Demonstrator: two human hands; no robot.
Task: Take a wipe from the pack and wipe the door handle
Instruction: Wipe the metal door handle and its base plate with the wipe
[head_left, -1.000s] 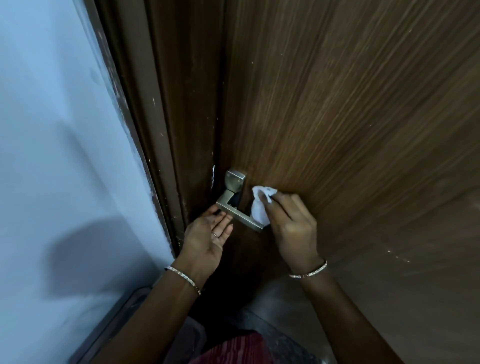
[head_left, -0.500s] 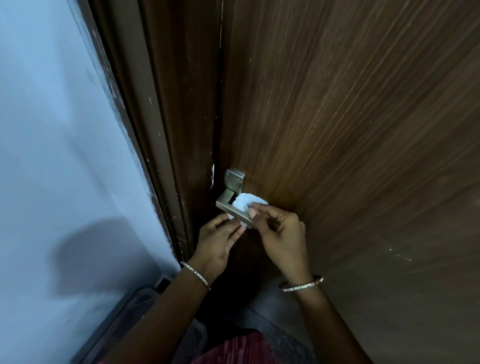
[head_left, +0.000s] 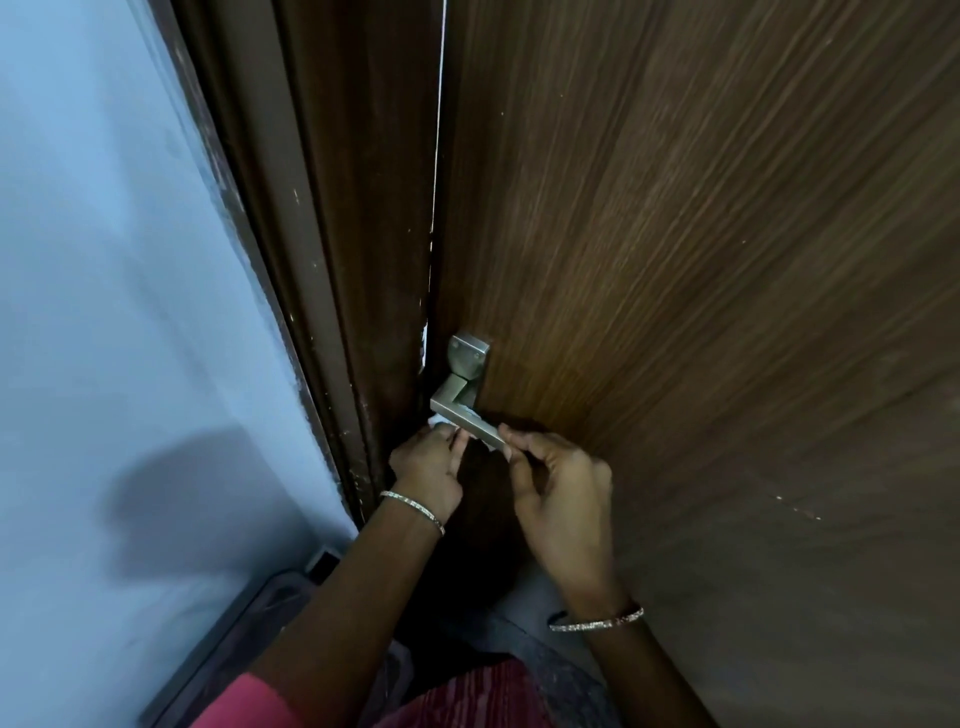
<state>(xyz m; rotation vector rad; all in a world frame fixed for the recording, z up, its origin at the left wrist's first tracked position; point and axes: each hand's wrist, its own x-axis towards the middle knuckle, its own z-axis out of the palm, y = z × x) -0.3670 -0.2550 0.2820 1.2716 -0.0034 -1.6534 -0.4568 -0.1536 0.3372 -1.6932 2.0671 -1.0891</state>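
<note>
The silver lever door handle (head_left: 464, 410) juts from the brown door (head_left: 701, 286), below its square plate. A white wipe (head_left: 439, 419) shows only as a small scrap under the lever's corner; the rest is hidden. My left hand (head_left: 428, 462) is just below the lever near the door edge and pinches that scrap with its fingertips. My right hand (head_left: 558, 491) is at the lever's free end with its fingers curled, index on top and thumb below. No wipe shows in the right hand. The pack is out of view.
The dark door frame (head_left: 322, 260) runs down the left of the door, with a pale blue wall (head_left: 104, 312) beyond it. A dark flat object (head_left: 249, 623) lies on the floor by the wall. My red clothing fills the bottom edge.
The wipe has gone from the top of the lever, under my right fingers, to below it at my left fingertips. My right hand slid back to the lever's free end.
</note>
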